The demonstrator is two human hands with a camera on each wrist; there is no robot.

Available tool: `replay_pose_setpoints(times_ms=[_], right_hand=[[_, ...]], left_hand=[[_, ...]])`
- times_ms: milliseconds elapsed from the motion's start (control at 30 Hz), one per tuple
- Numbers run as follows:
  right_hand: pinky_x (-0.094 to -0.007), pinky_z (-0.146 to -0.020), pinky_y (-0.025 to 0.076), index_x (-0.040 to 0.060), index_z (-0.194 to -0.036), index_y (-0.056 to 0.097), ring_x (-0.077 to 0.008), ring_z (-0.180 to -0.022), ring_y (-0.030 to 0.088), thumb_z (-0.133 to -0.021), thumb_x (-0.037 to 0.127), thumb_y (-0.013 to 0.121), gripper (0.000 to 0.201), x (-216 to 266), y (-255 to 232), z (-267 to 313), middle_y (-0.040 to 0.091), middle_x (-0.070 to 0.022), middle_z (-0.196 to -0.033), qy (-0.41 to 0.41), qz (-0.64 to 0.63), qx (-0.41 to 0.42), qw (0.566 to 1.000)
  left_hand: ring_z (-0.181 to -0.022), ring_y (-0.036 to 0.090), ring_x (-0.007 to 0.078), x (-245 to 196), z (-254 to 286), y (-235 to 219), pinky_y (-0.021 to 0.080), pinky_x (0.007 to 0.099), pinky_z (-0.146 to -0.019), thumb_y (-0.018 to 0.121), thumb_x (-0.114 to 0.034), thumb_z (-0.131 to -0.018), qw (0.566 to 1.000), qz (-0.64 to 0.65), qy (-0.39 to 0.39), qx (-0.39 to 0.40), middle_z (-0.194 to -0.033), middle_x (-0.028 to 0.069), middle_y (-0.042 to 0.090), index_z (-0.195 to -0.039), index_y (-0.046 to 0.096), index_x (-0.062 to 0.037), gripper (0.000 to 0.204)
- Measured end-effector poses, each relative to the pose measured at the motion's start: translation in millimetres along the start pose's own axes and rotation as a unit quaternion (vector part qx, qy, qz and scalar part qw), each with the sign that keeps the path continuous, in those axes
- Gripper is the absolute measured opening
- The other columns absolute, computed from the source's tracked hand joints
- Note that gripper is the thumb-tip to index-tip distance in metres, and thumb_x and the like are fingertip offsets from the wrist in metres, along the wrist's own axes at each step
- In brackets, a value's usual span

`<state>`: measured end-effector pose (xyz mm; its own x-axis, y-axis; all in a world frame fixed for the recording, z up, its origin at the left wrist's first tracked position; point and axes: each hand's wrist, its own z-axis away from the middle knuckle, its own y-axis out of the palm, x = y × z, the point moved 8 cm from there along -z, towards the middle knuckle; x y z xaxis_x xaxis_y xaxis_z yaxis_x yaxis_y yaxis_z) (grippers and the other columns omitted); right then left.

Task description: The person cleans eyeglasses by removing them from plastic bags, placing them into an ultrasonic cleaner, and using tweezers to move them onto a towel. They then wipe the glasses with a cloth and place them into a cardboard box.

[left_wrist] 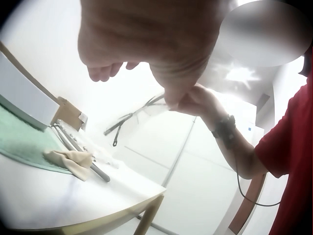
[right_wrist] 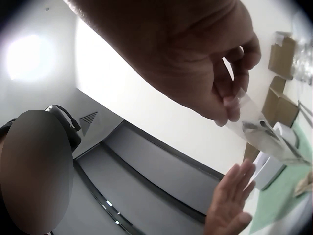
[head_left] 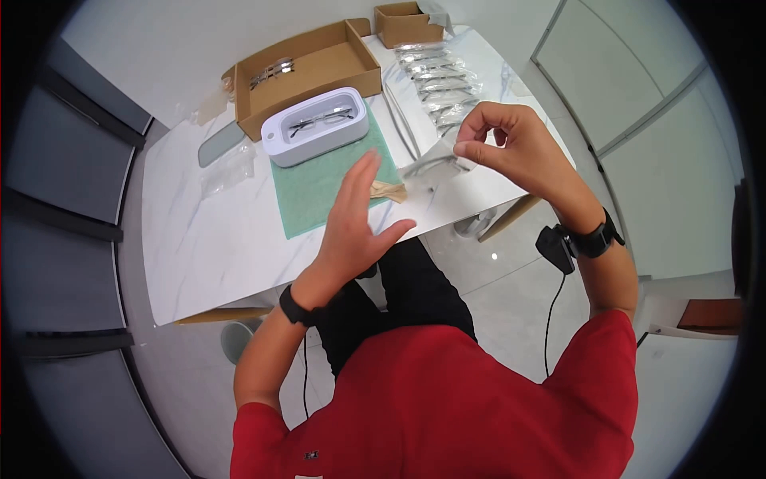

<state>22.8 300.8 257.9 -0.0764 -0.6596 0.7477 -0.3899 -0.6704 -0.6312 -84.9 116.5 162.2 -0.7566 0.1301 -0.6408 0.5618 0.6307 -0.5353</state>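
My right hand [head_left: 523, 152] pinches the corner of a clear plastic bag [right_wrist: 271, 144] between thumb and fingertips, above the table's right front part. Inside the bag is a pair of dark-framed glasses [left_wrist: 128, 117]. My left hand [head_left: 351, 219] is raised over the front of the green cloth [head_left: 307, 199], fingers straight, thumb spread, holding nothing. Behind it on the cloth stands a pale lavender tub [head_left: 319, 149], like a glasses cleaner, with thin-framed glasses [head_left: 319, 121] lying in it. A crumpled tan cloth [head_left: 389, 191] lies at the green cloth's right edge.
An open cardboard box [head_left: 363, 78] holding glasses stands behind the tub, with a smaller box [head_left: 399, 30] at the back. Several bagged glasses [head_left: 443, 84] line the right side, beside long tweezers [left_wrist: 98, 171]. At left lie a grey flat case [head_left: 222, 144] and loose plastic wrap [head_left: 227, 176].
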Motion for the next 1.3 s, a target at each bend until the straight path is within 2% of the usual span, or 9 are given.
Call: replay_pose_setpoints(times_ms=[100, 267, 367, 467, 667, 767, 1067, 1167, 1300], right_hand=[[-0.0228, -0.065, 0.037, 0.0075, -0.088, 0.071, -0.0029, -0.075, 0.056, -0.09, 0.017, 0.079, 0.012, 11.4, 12.6, 1.4, 0.069, 0.0059, -0.08, -0.001, -0.028, 0.032, 0.999], [-0.0232, -0.074, 0.045, 0.005, -0.093, 0.072, -0.0048, -0.08, 0.058, -0.094, 0.014, 0.075, 0.01, -5.4, 28.2, 4.0, 0.071, -0.0001, -0.094, 0.091, -0.072, 0.097, 0.989], [-0.0259, -0.083, 0.049, 0.0015, -0.099, 0.072, -0.0081, -0.089, 0.06, -0.097, 0.011, 0.071, 0.01, -19.0, 32.2, 0.2, 0.069, -0.0054, -0.108, 0.06, -0.156, 0.098, 0.981], [-0.0277, -0.088, 0.05, -0.0005, -0.104, 0.073, -0.0105, -0.096, 0.061, -0.099, 0.009, 0.068, 0.012, -28.2, 35.3, -5.9, 0.066, -0.0065, -0.116, 0.035, -0.107, 0.142, 0.983], [-0.0276, -0.089, 0.05, -0.0011, -0.104, 0.074, -0.0117, -0.099, 0.063, -0.099, 0.008, 0.067, 0.012, -42.7, 57.0, -5.8, 0.07, -0.0058, -0.114, 0.056, -0.145, 0.234, 0.96], [-0.0265, -0.082, 0.051, 0.0003, -0.11, 0.076, -0.0092, -0.087, 0.062, -0.096, 0.006, 0.066, 0.018, -42.8, 62.6, -3.1, 0.074, -0.0025, -0.096, 0.091, -0.159, 0.252, 0.95], [-0.0245, -0.073, 0.047, 0.0032, -0.114, 0.078, -0.0074, -0.075, 0.057, -0.091, 0.001, 0.068, 0.026, -59.5, 80.0, 3.9, 0.071, -0.0015, -0.086, 0.112, -0.169, 0.279, 0.939], [-0.0271, -0.091, 0.055, -0.003, -0.113, 0.074, -0.0116, -0.096, 0.066, -0.093, -0.003, 0.07, 0.02, -68.3, 78.6, 5.9, 0.074, -0.0063, -0.111, 0.163, -0.117, 0.306, 0.931], [-0.0273, -0.09, 0.055, -0.0026, -0.113, 0.074, -0.0111, -0.095, 0.067, -0.092, -0.007, 0.068, 0.022, -73.8, 76.9, 5.9, 0.074, -0.0061, -0.109, 0.151, -0.136, 0.301, 0.932]], left_hand=[[-0.13, 0.058, 0.0288, 14.5, 0.3, 14.1, 0.043, 0.0405, -0.111, 0.084, -0.018, -0.086, 0.99, 0.1, -0.092, 0.036, -0.138, 0.0176, 0.06, -0.145, 0.049, -0.0003, 0.07], [-0.104, 0.067, 0.0122, 38.1, 28.2, 37.6, 0.053, 0.0288, -0.093, 0.073, -0.01, -0.098, 0.906, 0.324, -0.246, 0.113, -0.112, 0.0059, 0.071, -0.127, 0.061, 0.0022, 0.033], [-0.097, 0.068, 0.0109, 46.1, 40.7, 38.3, 0.055, 0.0259, -0.087, 0.068, -0.008, -0.101, 0.883, 0.369, -0.279, 0.083, -0.109, 0.0054, 0.071, -0.124, 0.061, 0.0025, 0.027], [-0.096, 0.068, 0.0112, 45.8, 46.3, 39.0, 0.055, 0.0272, -0.088, 0.067, -0.01, -0.102, 0.868, 0.388, -0.291, 0.107, -0.107, 0.0054, 0.07, -0.125, 0.061, 0.0023, 0.026], [-0.094, 0.068, 0.011, 41.1, 49.3, 43.5, 0.055, 0.0277, -0.086, 0.064, -0.01, -0.103, 0.875, 0.373, -0.283, 0.12, -0.104, 0.0054, 0.07, -0.122, 0.06, 0.0016, 0.023], [-0.093, 0.068, 0.0104, 38.8, 51.4, 46.0, 0.055, 0.0273, -0.085, 0.064, -0.01, -0.103, 0.869, 0.377, -0.285, 0.145, -0.102, 0.0055, 0.07, -0.119, 0.06, 0.0017, 0.02], [-0.079, 0.065, 0.0089, 33.6, 48.9, 52.8, 0.054, 0.0259, -0.072, 0.065, -0.016, -0.102, 0.862, 0.38, -0.298, 0.154, -0.088, 0.0048, 0.068, -0.11, 0.059, 0.0022, 0.021], [-0.077, 0.064, 0.0091, 30.8, 48.9, 53.8, 0.054, 0.0264, -0.071, 0.064, -0.016, -0.103, 0.852, 0.397, -0.311, 0.141, -0.086, 0.0045, 0.068, -0.11, 0.06, 0.0024, 0.02], [-0.076, 0.065, 0.0091, 30.5, 48.3, 54.4, 0.055, 0.0263, -0.069, 0.064, -0.016, -0.103, 0.85, 0.399, -0.316, 0.134, -0.085, 0.0046, 0.068, -0.11, 0.06, 0.0027, 0.021]])
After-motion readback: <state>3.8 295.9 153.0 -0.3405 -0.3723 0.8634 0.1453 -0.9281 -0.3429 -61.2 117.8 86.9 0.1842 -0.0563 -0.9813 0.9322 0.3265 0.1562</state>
